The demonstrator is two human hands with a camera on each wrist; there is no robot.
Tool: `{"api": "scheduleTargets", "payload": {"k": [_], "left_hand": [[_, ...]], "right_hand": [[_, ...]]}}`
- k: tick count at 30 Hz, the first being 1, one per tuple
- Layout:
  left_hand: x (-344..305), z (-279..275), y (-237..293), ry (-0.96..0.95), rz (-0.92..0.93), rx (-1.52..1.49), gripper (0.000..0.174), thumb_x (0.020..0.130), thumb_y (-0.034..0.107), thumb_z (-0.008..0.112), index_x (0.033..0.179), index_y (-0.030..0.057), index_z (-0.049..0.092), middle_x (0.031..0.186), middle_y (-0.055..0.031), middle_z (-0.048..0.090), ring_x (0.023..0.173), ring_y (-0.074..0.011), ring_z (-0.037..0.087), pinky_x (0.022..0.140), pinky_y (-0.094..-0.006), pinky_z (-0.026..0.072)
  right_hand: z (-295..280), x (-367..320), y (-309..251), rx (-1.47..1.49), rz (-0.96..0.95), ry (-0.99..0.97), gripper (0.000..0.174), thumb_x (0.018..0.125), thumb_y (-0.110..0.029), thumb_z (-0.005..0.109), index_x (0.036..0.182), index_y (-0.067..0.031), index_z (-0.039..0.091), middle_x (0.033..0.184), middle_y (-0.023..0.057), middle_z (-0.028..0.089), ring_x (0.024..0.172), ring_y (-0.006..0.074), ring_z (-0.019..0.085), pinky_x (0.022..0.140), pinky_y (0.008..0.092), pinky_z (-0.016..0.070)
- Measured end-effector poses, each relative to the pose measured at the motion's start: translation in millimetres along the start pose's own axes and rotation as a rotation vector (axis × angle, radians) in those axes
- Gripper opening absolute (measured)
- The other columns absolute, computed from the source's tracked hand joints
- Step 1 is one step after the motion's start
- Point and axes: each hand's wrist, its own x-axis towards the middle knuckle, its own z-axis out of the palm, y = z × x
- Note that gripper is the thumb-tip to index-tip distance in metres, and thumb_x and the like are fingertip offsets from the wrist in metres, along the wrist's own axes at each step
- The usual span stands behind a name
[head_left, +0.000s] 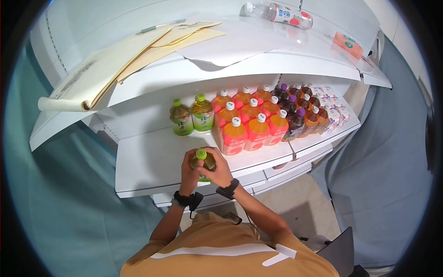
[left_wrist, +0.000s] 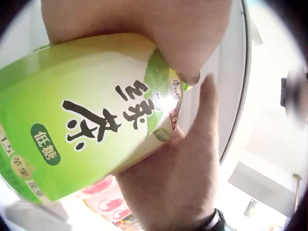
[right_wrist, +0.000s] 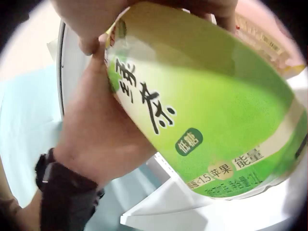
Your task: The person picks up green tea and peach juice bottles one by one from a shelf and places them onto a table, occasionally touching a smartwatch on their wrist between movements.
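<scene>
Both hands hold a green tea bottle [head_left: 210,162] with a light-green cap [head_left: 201,153], in front of the shelf's front edge in the head view. My left hand [head_left: 188,172] grips its left side and my right hand [head_left: 221,172] its right side, thumbs toward me near the neck. The left wrist view shows the green label [left_wrist: 91,106] with dark lettering between the two hands. In the right wrist view the bottle [right_wrist: 216,106] tilts across the picture, its base over the white shelf. Two similar green tea bottles [head_left: 181,121] stand farther back on the shelf.
Rows of orange drink bottles with pink labels [head_left: 234,135] stand right of the green ones. Beyond are dark purple-capped bottles [head_left: 296,121], brown drinks [head_left: 312,121] and white packs [head_left: 339,115]. The upper shelf [head_left: 272,62] overhangs them, carrying papers [head_left: 110,60] and a lying bottle [head_left: 291,16].
</scene>
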Motion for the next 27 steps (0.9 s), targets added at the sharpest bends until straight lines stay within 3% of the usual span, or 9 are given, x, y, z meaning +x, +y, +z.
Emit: {"api": "scheduleTargets", "payload": {"k": [3,9,10,13,14,17,19,24,27], "left_hand": [[0,9,-2,0.027,0.038,-0.046,0.051,0.095,0.034,0.071,0.130,0.0025,0.053,0.120,-0.0081,0.062,0.112,-0.0162,0.058,0.097,-0.0311,0.0470],[-7,24,3,0.041,0.042,0.046,0.050,0.096,0.036,0.070,0.127,0.0009,0.054,0.116,-0.0070,0.061,0.109,-0.0165,0.058,0.096,-0.0315,0.0464],[-13,29,3,0.034,0.061,0.055,0.049,0.096,0.036,0.069,0.126,0.0007,0.054,0.116,-0.0068,0.061,0.108,-0.0166,0.058,0.095,-0.0316,0.0462],[-32,53,16,-0.062,0.072,0.015,0.058,0.093,0.044,0.071,0.127,0.0008,0.052,0.117,-0.0075,0.059,0.110,-0.0177,0.057,0.097,-0.0321,0.0448],[-38,60,18,-0.107,0.039,0.002,0.061,0.092,0.045,0.072,0.127,0.0005,0.052,0.118,-0.0077,0.058,0.111,-0.0177,0.056,0.097,-0.0323,0.0444],[-52,83,8,-0.253,-0.040,-0.047,0.068,0.089,0.045,0.076,0.132,0.0002,0.048,0.121,-0.0081,0.056,0.114,-0.0180,0.054,0.099,-0.0326,0.0440],[-66,104,-8,-0.370,-0.073,-0.104,0.072,0.087,0.044,0.078,0.134,0.0003,0.045,0.122,-0.0083,0.055,0.115,-0.0184,0.054,0.099,-0.0329,0.0440],[-101,156,-48,-0.821,-0.340,-0.271,0.093,0.081,0.042,0.086,0.143,0.0007,0.030,0.136,-0.0107,0.043,0.126,-0.0213,0.047,0.104,-0.0351,0.0437],[-125,187,-68,-1.154,-0.379,-0.122,0.095,0.078,0.033,0.089,0.144,0.0013,0.029,0.137,-0.0104,0.042,0.127,-0.0216,0.047,0.104,-0.0357,0.0438]], "right_hand": [[-3,-5,3,-0.023,-0.045,0.031,0.059,0.083,-0.022,0.079,0.132,-0.0042,0.052,0.123,0.0146,0.057,0.117,0.0301,0.059,0.099,0.0365,0.0468],[-4,-13,12,0.100,-0.041,0.181,0.042,0.093,-0.027,0.066,0.125,-0.0015,0.057,0.116,0.0161,0.059,0.108,0.0316,0.060,0.095,0.0363,0.0470],[-6,-18,7,0.085,-0.063,0.247,0.033,0.097,-0.025,0.060,0.118,-0.0002,0.061,0.110,0.0159,0.061,0.103,0.0305,0.061,0.093,0.0358,0.0470],[-17,-49,6,0.114,-0.017,0.352,0.028,0.097,-0.022,0.058,0.114,0.0000,0.063,0.105,0.0144,0.061,0.100,0.0284,0.062,0.091,0.0353,0.0469],[-23,-60,2,0.105,-0.016,0.404,0.023,0.098,-0.018,0.057,0.111,-0.0001,0.063,0.100,0.0130,0.061,0.097,0.0260,0.062,0.089,0.0342,0.0470],[-45,-92,-5,0.062,0.076,0.487,0.033,0.101,-0.028,0.054,0.109,0.0018,0.063,0.103,0.0137,0.061,0.097,0.0260,0.061,0.089,0.0350,0.0466],[-60,-121,-2,0.015,0.128,0.569,0.024,0.100,-0.020,0.055,0.109,0.0011,0.063,0.101,0.0133,0.062,0.095,0.0245,0.062,0.087,0.0344,0.0474],[-95,-206,-4,-0.116,0.342,0.839,0.019,0.101,-0.017,0.056,0.105,-0.0005,0.065,0.098,0.0100,0.063,0.093,0.0219,0.062,0.085,0.0329,0.0477],[-104,-263,2,-0.128,0.455,0.994,0.022,0.101,-0.021,0.058,0.103,-0.0011,0.066,0.097,0.0100,0.065,0.093,0.0217,0.063,0.086,0.0324,0.0480]]}}
